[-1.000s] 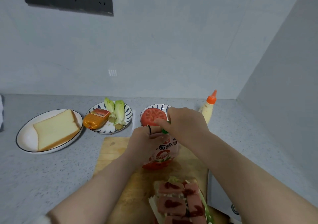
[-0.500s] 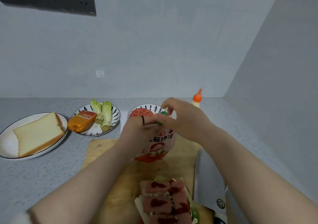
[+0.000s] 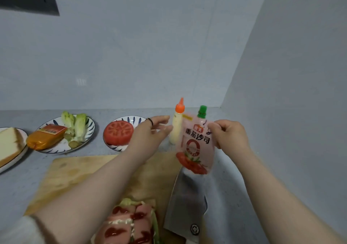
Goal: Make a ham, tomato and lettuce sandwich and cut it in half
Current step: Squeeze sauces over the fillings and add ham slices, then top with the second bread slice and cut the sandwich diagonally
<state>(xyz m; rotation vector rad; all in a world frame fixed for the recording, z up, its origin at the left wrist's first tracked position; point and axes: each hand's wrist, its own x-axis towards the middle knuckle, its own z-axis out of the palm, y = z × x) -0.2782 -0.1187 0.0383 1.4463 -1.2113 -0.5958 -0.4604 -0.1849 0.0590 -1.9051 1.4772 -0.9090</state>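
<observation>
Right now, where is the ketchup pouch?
Head view, right of centre: the ketchup pouch hangs pinched in the right hand, just right of the orange-capped squeeze bottle and above the cleaver blade.

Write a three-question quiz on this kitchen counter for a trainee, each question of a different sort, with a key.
1. True or false: the green cap is on the ketchup pouch.
2. Which of the hands grips the pouch: A left, B right, C both?
3. Fill in: the tomato lies on a ____.

Key:
1. True.
2. B, the right hand.
3. Plate.
</observation>
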